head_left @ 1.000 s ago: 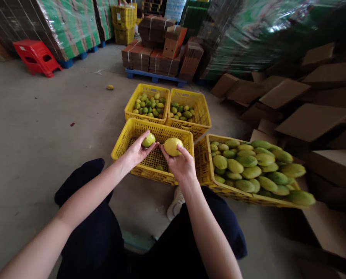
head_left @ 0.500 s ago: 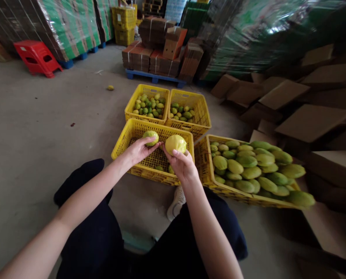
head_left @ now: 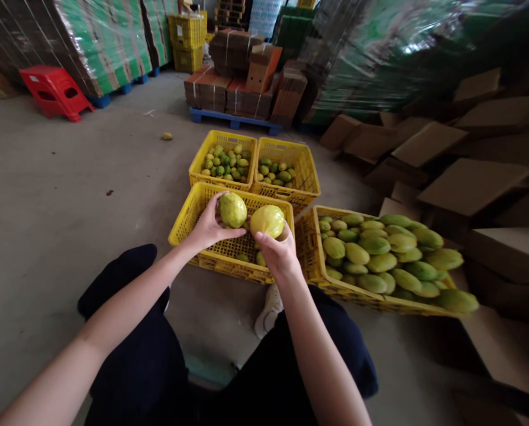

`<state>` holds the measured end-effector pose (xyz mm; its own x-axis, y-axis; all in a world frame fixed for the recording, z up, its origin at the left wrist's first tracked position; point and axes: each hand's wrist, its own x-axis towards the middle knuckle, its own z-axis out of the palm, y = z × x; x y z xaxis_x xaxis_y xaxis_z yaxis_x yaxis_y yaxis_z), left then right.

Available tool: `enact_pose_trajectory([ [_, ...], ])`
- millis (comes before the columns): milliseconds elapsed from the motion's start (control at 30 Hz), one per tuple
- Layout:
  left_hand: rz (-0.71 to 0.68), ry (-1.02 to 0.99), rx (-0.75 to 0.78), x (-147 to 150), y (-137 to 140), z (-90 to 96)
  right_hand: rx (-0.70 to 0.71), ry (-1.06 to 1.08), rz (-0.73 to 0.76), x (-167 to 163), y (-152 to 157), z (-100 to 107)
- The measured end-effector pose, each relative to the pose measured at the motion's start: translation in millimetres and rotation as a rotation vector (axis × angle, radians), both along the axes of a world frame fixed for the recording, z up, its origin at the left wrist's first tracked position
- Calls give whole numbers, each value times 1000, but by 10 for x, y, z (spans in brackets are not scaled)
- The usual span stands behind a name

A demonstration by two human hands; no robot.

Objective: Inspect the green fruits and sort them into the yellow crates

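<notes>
Between the dark-clad knees (head_left: 118, 278), a pale shoe (head_left: 268, 310) stands on the floor (head_left: 211, 302). The right hand (head_left: 280, 251) grasps a yellow fruit (head_left: 267, 220), thumb on its near side and fingers curled around it. Just beside it, the left hand (head_left: 209, 228) has its thumb and fingers spread around a greener fruit (head_left: 233, 210), cupping it. Both fruits are above the near crate (head_left: 229, 266), which has a few fruits (head_left: 242, 258) low at its near side. To the right, a heaped crate (head_left: 311, 251) brims with larger green-yellow fruits (head_left: 382, 262). Beyond stand the far left crate (head_left: 220, 180) and far right crate (head_left: 307, 171), each partly filled. Cardboard boxes (head_left: 473, 186) lie at right. Farther off are a lone fruit (head_left: 167, 136) on the floor, a red stool (head_left: 54, 89) at left, and bundled cartons (head_left: 247, 100) on a blue pallet (head_left: 235, 120).
</notes>
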<state>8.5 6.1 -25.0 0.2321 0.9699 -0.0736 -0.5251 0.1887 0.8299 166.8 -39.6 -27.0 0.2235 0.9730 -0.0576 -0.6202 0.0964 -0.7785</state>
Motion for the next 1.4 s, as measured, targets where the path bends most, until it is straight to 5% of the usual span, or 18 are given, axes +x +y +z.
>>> enact_pose_trajectory([
  [133,57,341,380,-61,-69,50,7,-1,-54,13,1,26],
  [467,120,708,808,-129,-30,28,-13,18,82,41,34,11],
  [633,194,919,1107,-166,44,-97,-58,-203,-62,70,58,-79],
  [767,214,963,1154,-179,43,-101,-5,-412,-260,73,67,-157],
  [933,220,978,1167,-177,34,-99,62,-522,-281,63,49,-186],
  [1100,223,955,1194,-179,16,-77,-6,-330,-232,58,54,-138],
  [1267,223,930,1222,-181,-7,-52,-120,19,57,77,56,-87],
  [1400,226,928,1232,-174,-16,-50,-118,90,108,63,30,-64],
])
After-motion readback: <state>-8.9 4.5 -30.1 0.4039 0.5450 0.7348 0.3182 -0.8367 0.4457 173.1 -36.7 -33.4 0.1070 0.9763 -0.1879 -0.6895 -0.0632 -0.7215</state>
